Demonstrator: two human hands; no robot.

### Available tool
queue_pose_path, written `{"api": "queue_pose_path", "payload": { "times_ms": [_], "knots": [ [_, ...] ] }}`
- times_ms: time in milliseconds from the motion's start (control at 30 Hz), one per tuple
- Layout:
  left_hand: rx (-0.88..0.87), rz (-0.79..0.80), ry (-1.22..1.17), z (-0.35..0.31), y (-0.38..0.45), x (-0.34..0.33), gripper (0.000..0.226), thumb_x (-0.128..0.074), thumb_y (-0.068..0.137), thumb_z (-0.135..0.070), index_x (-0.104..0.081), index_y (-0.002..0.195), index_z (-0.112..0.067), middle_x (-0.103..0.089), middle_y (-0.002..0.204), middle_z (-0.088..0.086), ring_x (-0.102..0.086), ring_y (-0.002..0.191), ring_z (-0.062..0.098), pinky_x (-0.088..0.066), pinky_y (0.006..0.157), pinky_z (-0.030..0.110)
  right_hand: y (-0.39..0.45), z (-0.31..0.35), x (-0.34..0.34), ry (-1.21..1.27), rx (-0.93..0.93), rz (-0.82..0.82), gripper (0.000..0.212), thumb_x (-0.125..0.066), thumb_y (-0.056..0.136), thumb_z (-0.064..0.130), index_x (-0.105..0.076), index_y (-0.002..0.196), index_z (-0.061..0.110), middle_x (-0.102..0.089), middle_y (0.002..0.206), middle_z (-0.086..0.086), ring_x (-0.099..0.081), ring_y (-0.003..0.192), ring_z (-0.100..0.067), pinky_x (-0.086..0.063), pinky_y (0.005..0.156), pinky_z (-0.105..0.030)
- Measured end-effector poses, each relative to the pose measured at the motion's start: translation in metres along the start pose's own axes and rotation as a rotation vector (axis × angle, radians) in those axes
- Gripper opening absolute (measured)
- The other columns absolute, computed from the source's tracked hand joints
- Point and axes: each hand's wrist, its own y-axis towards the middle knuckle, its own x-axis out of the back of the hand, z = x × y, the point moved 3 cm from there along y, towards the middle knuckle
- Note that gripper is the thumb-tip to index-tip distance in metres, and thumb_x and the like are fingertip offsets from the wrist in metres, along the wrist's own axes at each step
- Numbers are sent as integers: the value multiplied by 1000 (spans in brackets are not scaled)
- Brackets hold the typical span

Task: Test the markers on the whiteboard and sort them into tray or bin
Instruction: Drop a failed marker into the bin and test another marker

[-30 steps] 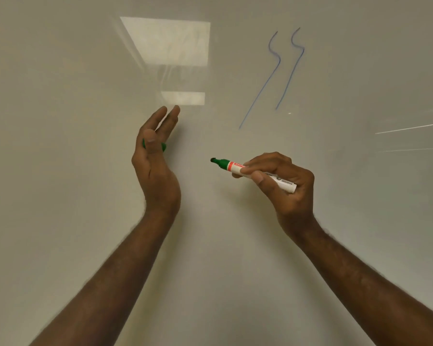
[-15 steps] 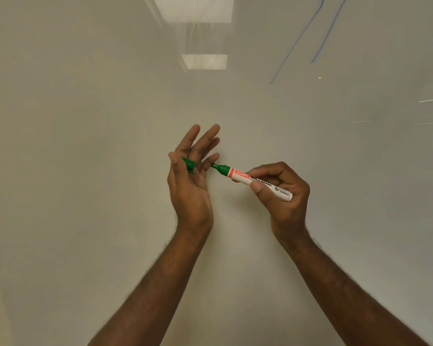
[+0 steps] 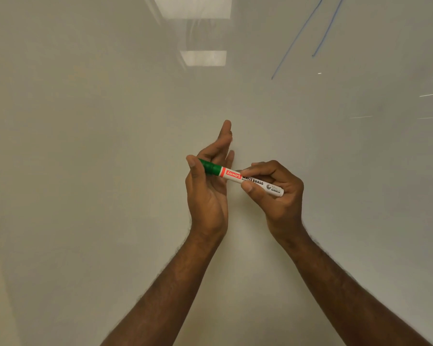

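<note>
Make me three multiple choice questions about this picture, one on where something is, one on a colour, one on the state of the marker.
1. Where are the blue lines on the whiteboard?
A. upper right
B. lower left
C. under the hands

2. What colour is the cap?
A. red
B. green
C. black

3. How is the marker held?
A. lying loose on the board
B. by the left hand alone
C. right hand on the barrel, left hand at the cap

Answers: 1 A, the strokes run off the top right. 2 B, the capped end is green. 3 C, both hands meet on it.
</note>
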Motion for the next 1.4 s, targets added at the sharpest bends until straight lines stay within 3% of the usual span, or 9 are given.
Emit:
{"api": "queue_pose_path", "payload": {
  "times_ms": [100,267,467,567,733,867,1000,1267,1400],
  "knots": [
    [-30,-22,-73,-2,-3,-2,48,-48,96,-56,-72,94,-15,-47,153,14,-44,142,37,-23,121,60,0,2,-6,16,-32,9,7,-70,85,29,-71,92,29,-72,95,28,-73,87,-9,-57,75,-17],
    [-114,-40,-181,-6,-1,-3,49,-51,96,-54,-71,85,-10,-45,152,21,-44,140,42,-27,120,57,-4,2,-21,102,-95,-10,11,-69,88,27,-72,96,22,-74,86,14,-74,72,-20,-59,74,-27],
    [-129,1,-191,-13,3,-1,50,-50,97,-55,-69,78,-12,-51,147,19,-44,140,42,-35,115,52,-15,2,-37,155,-232,-110,19,-69,85,36,-71,94,20,-74,84,9,-72,76,-24,-61,80,-37],
    [-109,35,-163,-15,3,8,51,-47,97,-56,-67,78,-14,-48,148,24,-47,138,41,-37,114,51,-19,3,-44,181,-321,-83,19,-70,85,37,-71,95,21,-74,86,8,-71,73,-26,-61,80,-41],
    [-68,112,108,-21,-4,35,62,-29,102,-53,-65,95,-2,-58,139,24,-59,126,42,-42,110,57,-20,14,-42,139,-309,48,8,-70,90,16,-68,97,19,-76,89,4,-74,70,-25,-60,77,-32],
    [-13,94,408,-19,-18,62,62,-32,101,-57,-70,100,-9,-77,94,0,-74,88,23,-58,83,37,-21,16,-26,79,-278,114,16,-77,84,11,-71,99,12,-77,96,3,-74,86,-22,-58,79,-29],
    [160,152,470,-6,-26,83,55,-44,101,-46,-69,93,3,-71,68,16,-70,59,32,-60,67,43,-36,13,-12,-38,-305,179,19,-77,81,-5,-73,97,5,-78,106,-3,-73,101,-20,-57,87,-27],
    [333,307,348,31,-63,72,19,-64,92,-21,-74,98,-6,-77,82,10,-73,65,28,-60,63,32,-81,17,23,-207,-407,206,28,-76,83,-9,-74,100,12,-76,109,-6,-71,106,-25,-56,89,-31],
    [369,357,325,52,-83,51,18,-66,90,-18,-74,100,-5,-77,85,9,-73,66,28,-61,64,30,-96,23,57,-286,-543,222,27,-77,85,-2,-74,108,12,-75,104,1,-69,90,-25,-57,69,-34]
  ]
}}
